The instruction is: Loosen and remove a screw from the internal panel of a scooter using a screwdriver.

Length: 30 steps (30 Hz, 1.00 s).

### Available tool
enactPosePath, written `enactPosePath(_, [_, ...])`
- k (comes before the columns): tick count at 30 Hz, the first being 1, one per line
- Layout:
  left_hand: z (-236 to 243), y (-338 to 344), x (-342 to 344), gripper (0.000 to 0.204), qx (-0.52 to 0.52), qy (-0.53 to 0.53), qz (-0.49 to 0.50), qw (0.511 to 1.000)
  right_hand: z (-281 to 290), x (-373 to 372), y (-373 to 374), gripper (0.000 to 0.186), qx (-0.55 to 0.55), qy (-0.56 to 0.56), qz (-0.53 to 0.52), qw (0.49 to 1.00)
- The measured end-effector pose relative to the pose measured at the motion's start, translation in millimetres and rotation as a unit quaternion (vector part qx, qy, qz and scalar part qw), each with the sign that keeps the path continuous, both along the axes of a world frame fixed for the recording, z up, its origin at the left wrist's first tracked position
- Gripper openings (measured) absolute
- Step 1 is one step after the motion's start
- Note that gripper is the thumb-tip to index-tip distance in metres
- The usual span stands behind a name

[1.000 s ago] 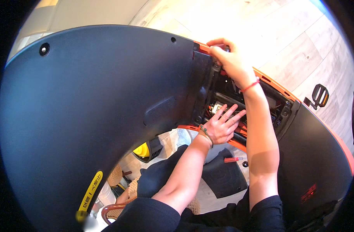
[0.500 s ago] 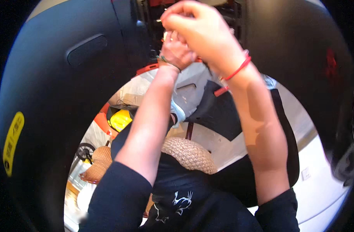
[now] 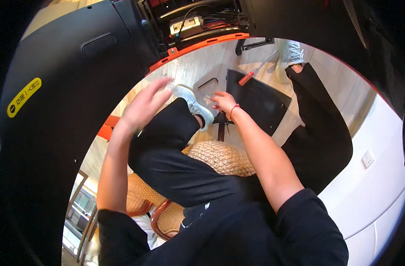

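My left hand (image 3: 148, 105) is raised in the air with its fingers stretched out, holding nothing, near the orange lower edge (image 3: 198, 46) of a large black machine body (image 3: 78, 88). Lower and to the right, my right hand (image 3: 224, 105) is open, its fingers apart above the floor beside a flat black panel (image 3: 264, 106). A screwdriver with a red handle (image 3: 246, 78) lies across the far side of that panel. In the machine's opening at the top show a silver metal box (image 3: 186, 26) and several dark cables (image 3: 218, 21).
A woven round seat (image 3: 222, 157) is between my legs, my light blue shoes (image 3: 194, 106) on either side. A dark bent bar (image 3: 207, 82) lies on the wooden floor. Wicker chairs (image 3: 142, 193) stand at lower left. A white wall with a socket (image 3: 367, 159) is at right.
Both hands came down from the machine's opening and moved apart, left hand to the left, right hand toward the floor. My view shifted, uncovering the silver box and the whole screwdriver.
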<state>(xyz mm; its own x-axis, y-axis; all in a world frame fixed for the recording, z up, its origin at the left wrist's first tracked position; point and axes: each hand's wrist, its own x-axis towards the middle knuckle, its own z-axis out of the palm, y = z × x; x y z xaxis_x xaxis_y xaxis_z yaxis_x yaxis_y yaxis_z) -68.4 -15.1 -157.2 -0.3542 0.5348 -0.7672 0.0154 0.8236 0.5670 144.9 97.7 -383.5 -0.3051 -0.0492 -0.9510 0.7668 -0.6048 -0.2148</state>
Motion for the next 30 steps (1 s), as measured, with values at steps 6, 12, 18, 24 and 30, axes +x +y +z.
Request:
enactPosePath(6, [64, -112, 56, 0.037, -0.02, 0.111, 0.134, 0.984, -10, 24, 25, 0.018, 0.132, 0.073, 0.061, 0.987])
enactPosePath(12, [54, -126, 102, 0.034, 0.058, 0.258, 0.309, 0.914, 70, -6, 55, 0.014, 0.173, 0.026, -0.259, 0.95])
enactPosePath(18, [117, -103, 115, 0.037, 0.216, 0.366, 0.301, 0.854, 156, 1, 34, 0.019, 0.164, 0.156, -0.175, 0.958])
enactPosePath(24, [175, -98, 96, 0.043, 0.349, 0.584, 0.276, 0.679, 178, 83, 1, 0.036, 0.11, 0.227, -0.043, 0.967])
enactPosePath(30, [214, -65, 81, 0.049, 0.352, 0.592, 0.203, 0.696, 179, 125, -7, 0.029, 0.128, 0.15, -0.123, 0.973])
